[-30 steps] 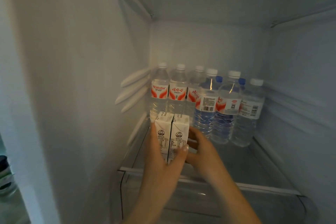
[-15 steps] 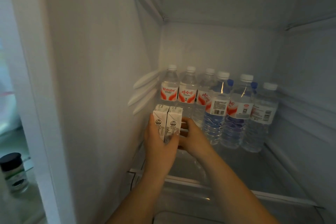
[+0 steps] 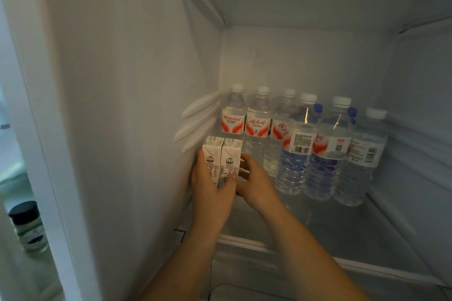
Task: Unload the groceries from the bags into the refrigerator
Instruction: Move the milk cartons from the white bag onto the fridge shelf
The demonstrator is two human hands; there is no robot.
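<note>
Matt paper cartons (image 3: 221, 159), clear glossy plastic bottles (image 3: 296, 149), smooth glass shelf (image 3: 342, 227), matt white plastic walls (image 3: 134, 105).

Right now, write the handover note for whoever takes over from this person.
Left hand grips two small white cartons, held together at the shelf's left end, against the fridge wall.
Right hand curls around their right side.
Done: water bottles stand in rows at the back of the glass shelf.
Left: set the cartons down, release. Bags are out of view.
</note>
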